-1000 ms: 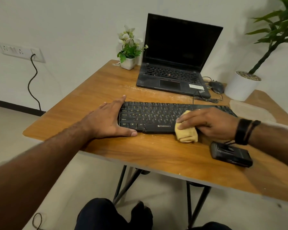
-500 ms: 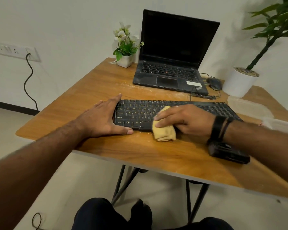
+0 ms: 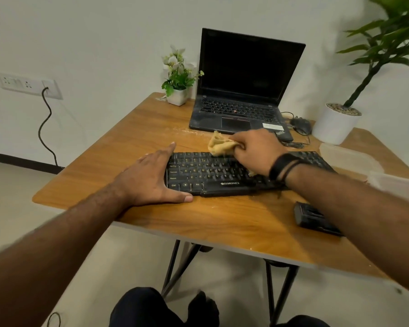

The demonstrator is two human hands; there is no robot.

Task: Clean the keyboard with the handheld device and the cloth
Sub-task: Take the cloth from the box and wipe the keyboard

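Observation:
A black keyboard (image 3: 206, 174) lies across the middle of the wooden table (image 3: 137, 138). My left hand (image 3: 149, 178) lies flat against its left end, fingers straight, thumb along the front edge. My right hand (image 3: 255, 152) grips a crumpled yellow cloth (image 3: 219, 143) over the keyboard's back edge, near its middle. The wrist and forearm hide the keyboard's right half. A black handheld device (image 3: 311, 218) lies on the table at the front right, partly under my right forearm.
An open black laptop (image 3: 241, 90) stands behind the keyboard, with a small flower pot (image 3: 177, 95) to its left and a mouse (image 3: 301, 125) with cable to its right. A large white plant pot (image 3: 335, 125) and a clear plastic container (image 3: 350, 156) sit at the right.
My right hand has carried the cloth from the keyboard's front edge leftward, then up to its back edge. My left hand has stayed at the left end.

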